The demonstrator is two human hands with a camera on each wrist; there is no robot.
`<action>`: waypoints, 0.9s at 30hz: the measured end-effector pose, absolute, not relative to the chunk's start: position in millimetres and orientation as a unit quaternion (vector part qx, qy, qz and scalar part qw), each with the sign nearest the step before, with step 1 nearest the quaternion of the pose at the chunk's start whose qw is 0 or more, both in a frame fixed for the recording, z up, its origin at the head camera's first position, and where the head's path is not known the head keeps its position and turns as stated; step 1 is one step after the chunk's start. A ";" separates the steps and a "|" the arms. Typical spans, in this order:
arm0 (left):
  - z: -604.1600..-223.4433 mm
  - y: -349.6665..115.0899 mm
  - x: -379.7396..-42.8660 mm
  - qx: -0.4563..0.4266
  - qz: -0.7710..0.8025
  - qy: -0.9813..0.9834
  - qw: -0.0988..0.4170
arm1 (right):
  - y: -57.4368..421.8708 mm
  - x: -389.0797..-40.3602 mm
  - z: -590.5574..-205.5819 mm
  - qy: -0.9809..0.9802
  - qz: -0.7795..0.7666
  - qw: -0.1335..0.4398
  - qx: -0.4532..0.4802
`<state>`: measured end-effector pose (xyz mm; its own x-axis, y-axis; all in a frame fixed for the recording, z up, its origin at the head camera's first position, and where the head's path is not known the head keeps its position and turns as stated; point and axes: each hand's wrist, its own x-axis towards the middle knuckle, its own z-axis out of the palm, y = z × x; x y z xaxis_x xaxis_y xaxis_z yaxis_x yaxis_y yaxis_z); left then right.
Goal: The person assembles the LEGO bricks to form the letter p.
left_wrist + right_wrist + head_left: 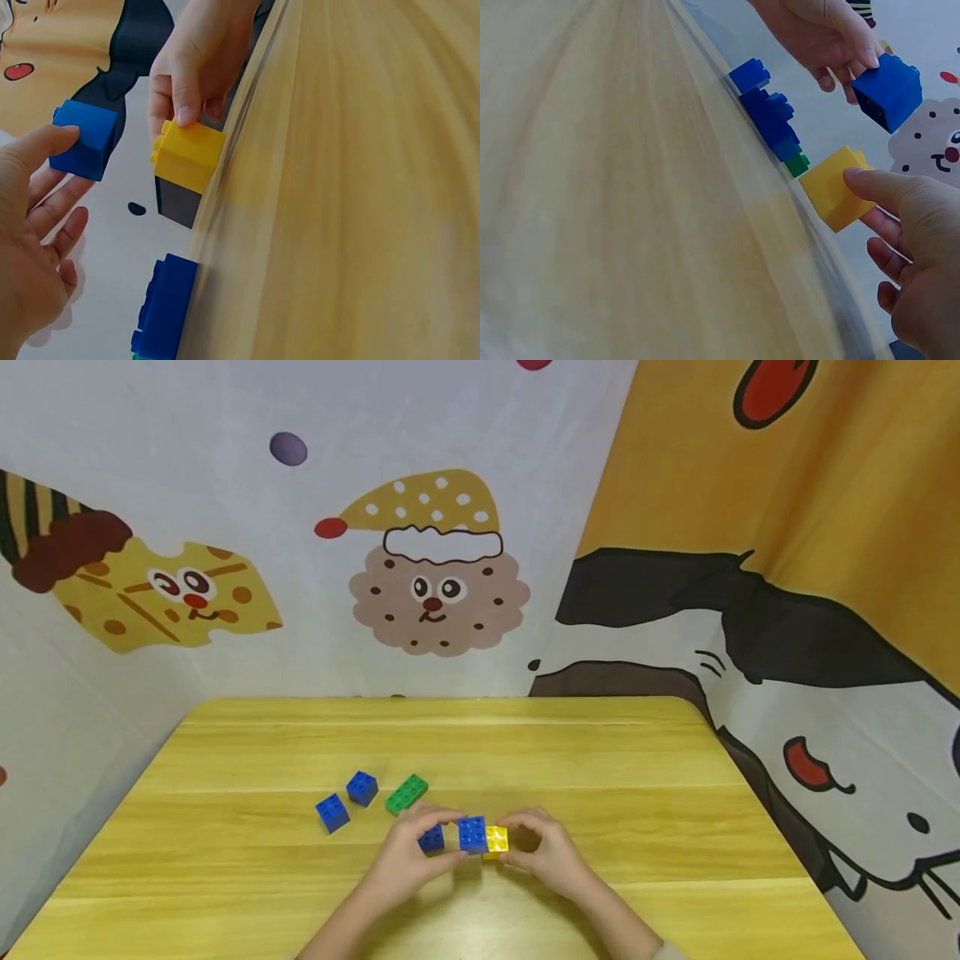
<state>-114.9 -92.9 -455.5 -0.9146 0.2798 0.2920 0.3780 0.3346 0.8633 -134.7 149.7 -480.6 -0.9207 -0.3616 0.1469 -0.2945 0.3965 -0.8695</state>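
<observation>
The head view shows the blue brick [472,835] covering part of the yellow brick [497,839]; both wrist views show a clear gap between the two, with the blue brick raised higher. Grip, left hand [405,856]: thumb and fingers pinch the blue brick by its sides. Grip, right hand [553,853]: thumb and fingers pinch the yellow brick likewise. Both bricks are over the table surface [637,777], well back from its far edge and roughly midway between its left and right edges; whether the yellow one touches the surface, I cannot tell. The head view alone separates the loose parts: two blue bricks [332,812] toward the left edge, a green brick [407,794] nearer the middle, and another blue brick [432,838] partly hidden by the left hand. Only the right wrist view exposes the held blue brick's dark, hollow underside. Appearance: each held brick is a glossy, compact block with smooth, plain sides and round studs on top.
</observation>
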 end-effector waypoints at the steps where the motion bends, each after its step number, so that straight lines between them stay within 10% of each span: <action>1: -455.8 -92.1 -115.7 -0.201 -0.543 -0.814 0.042 | 148.4 -133.5 -476.4 0.835 -0.514 0.035 -0.195; 27: -466.0 -75.4 -129.2 -0.214 -0.534 -0.817 0.017 | 156.9 -143.4 -500.3 0.835 -0.511 0.071 -0.190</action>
<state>-129.2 -75.4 -466.0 -0.9079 0.3311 0.2571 0.3684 0.3372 0.8664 -143.4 156.9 -500.3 -0.9179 -0.3895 0.0757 -0.2447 0.4055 -0.8807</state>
